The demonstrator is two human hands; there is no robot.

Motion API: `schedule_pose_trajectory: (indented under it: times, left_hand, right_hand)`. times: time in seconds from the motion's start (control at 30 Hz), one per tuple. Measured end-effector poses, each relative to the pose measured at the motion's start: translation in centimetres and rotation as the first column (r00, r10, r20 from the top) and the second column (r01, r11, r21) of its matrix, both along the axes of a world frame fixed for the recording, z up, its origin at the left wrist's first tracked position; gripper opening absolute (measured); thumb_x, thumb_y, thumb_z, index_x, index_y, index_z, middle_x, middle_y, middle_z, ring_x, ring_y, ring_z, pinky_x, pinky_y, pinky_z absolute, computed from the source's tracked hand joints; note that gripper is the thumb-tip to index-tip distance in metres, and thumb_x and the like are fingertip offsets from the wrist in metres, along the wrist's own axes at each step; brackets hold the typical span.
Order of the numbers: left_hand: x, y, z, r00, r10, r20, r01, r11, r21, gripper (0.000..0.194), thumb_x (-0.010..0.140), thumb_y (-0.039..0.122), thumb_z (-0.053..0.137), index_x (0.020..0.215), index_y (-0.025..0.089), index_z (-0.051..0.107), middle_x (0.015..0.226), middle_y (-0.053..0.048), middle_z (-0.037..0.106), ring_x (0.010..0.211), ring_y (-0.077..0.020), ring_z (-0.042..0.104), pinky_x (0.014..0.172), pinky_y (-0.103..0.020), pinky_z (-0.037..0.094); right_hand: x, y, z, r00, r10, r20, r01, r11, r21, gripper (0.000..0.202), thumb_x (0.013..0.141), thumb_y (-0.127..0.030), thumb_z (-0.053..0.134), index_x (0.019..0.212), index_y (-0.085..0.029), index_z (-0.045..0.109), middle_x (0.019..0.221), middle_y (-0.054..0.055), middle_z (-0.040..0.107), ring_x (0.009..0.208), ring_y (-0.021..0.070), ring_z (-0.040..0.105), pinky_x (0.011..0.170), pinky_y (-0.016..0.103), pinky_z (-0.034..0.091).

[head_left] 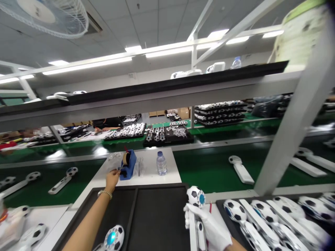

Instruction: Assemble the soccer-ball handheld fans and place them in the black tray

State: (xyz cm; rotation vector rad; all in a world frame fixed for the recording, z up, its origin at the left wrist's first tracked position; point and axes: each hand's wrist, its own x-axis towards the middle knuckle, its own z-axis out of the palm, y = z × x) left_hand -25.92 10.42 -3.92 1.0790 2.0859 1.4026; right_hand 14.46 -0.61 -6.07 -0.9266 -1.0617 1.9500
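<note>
Left fingers [116, 172], narrowed, stand left of the tape dispenser [131, 163]; right fingers [186, 213] clasp the football-patterned device [194, 196], long axis fore-and-aft

A blue tape dispenser [132, 161], clear plastic pieces [141, 165] and an upright capped bottle [161, 164] on a white tabletop [150, 175].

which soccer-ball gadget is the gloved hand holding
The blue-centred gadget at the right edge of the divided tray, in the gloved right hand; the one inside lies unheld.
</note>
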Motion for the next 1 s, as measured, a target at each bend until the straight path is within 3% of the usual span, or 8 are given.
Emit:
schedule_pose_trajectory:
  times: [0.1,0.17,0.27,0.37,0.47,0.53,0.7,1.0]
  left_hand:
    - [3.5,-0.4,2.6,0.975,-0.221,0.022,0.221,0.975,-0.005,0.029,0.085,0.032,0.055,0.108,0.014,0.057,0.108,-0.007,0.060,0.094,-0.0204,0.059,0.081,-0.040,0.050]
    - [7.3,-1.6,4.0,0.911,-0.409,0.043,0.409,0.912,0.005,0.024,0.079,0.030,0.063,0.092,0.011,0.065,0.091,-0.005,0.066,0.087,-0.0205,0.061,0.082,-0.037,0.048]
    - [13.9,-5.2,5.6,0.737,-0.669,0.093,0.672,0.741,0.011,0.027,0.069,0.032,0.072,0.088,0.013,0.072,0.078,-0.004,0.068,0.081,-0.0205,0.061,0.080,-0.032,0.047]
    - [19.3,-8.6,6.9,0.511,-0.847,0.150,0.846,0.526,0.090,0.053,0.073,0.032,0.068,0.124,0.021,0.055,0.071,0.001,0.062,0.071,-0.0146,0.058,0.074,-0.030,0.046]
    - [22.3,-10.3,7.4,0.378,-0.905,0.196,0.885,0.415,0.212,0.060,0.078,0.030,0.061,0.134,0.022,0.041,0.070,0.003,0.053,0.066,-0.0113,0.053,0.069,-0.028,0.044]
    - [23.5,-10.3,7.1,0.384,-0.887,0.257,0.864,0.444,0.237,0.061,0.078,0.032,0.060,0.134,0.019,0.041,0.068,0.004,0.049,0.061,-0.0107,0.052,0.061,-0.026,0.043]
    - [25.2,-9.5,5.8,0.513,-0.795,0.325,0.790,0.585,0.184,0.055,0.075,0.029,0.058,0.126,0.014,0.045,0.063,0.006,0.047,0.051,-0.0081,0.046,0.047,-0.021,0.034]
    - [25.7,-9.0,4.7,0.589,-0.781,0.206,0.777,0.618,0.119,0.039,0.073,0.019,0.057,0.112,0.012,0.054,0.057,0.005,0.052,0.052,-0.0094,0.051,0.056,-0.022,0.040]
  right_hand:
    - [-0.5,1.0,-0.3,1.000,0.000,-0.008,0.000,1.000,-0.017,0.027,0.088,-0.037,0.051,0.094,-0.012,0.059,0.077,0.001,0.061,0.066,0.0102,0.059,0.065,0.027,0.050]
    - [-0.5,1.0,-0.4,1.000,0.012,-0.012,-0.012,1.000,-0.018,0.028,0.087,-0.038,0.053,0.091,-0.011,0.059,0.069,-0.001,0.060,0.062,0.0100,0.059,0.063,0.027,0.049]
    - [-0.3,0.5,-0.2,0.999,0.044,-0.007,-0.044,0.999,-0.020,0.028,0.087,-0.037,0.052,0.094,-0.011,0.059,0.075,0.000,0.061,0.064,0.0100,0.059,0.063,0.027,0.050]
    - [0.1,-0.1,0.2,0.998,0.058,0.005,-0.058,0.998,-0.023,0.027,0.088,-0.035,0.051,0.102,-0.013,0.057,0.092,0.004,0.062,0.076,0.0117,0.060,0.068,0.029,0.052]
    - [0.5,-0.4,0.8,0.998,0.056,0.011,-0.056,0.998,-0.014,0.028,0.088,-0.034,0.051,0.107,-0.014,0.056,0.102,0.006,0.060,0.084,0.0142,0.060,0.073,0.032,0.052]
    - [0.5,-0.5,1.2,0.999,0.051,0.012,-0.051,0.999,-0.003,0.028,0.088,-0.033,0.051,0.108,-0.013,0.055,0.102,0.006,0.060,0.084,0.0142,0.060,0.072,0.032,0.052]
    - [0.5,-0.7,1.7,0.999,0.031,0.015,-0.032,0.999,0.025,0.028,0.088,-0.033,0.051,0.106,-0.013,0.056,0.099,0.005,0.060,0.081,0.0132,0.060,0.070,0.030,0.053]
    - [0.3,-0.4,1.4,0.996,0.057,0.062,-0.060,0.997,0.044,0.028,0.088,-0.033,0.052,0.108,-0.013,0.055,0.102,0.006,0.060,0.085,0.0144,0.060,0.073,0.032,0.052]
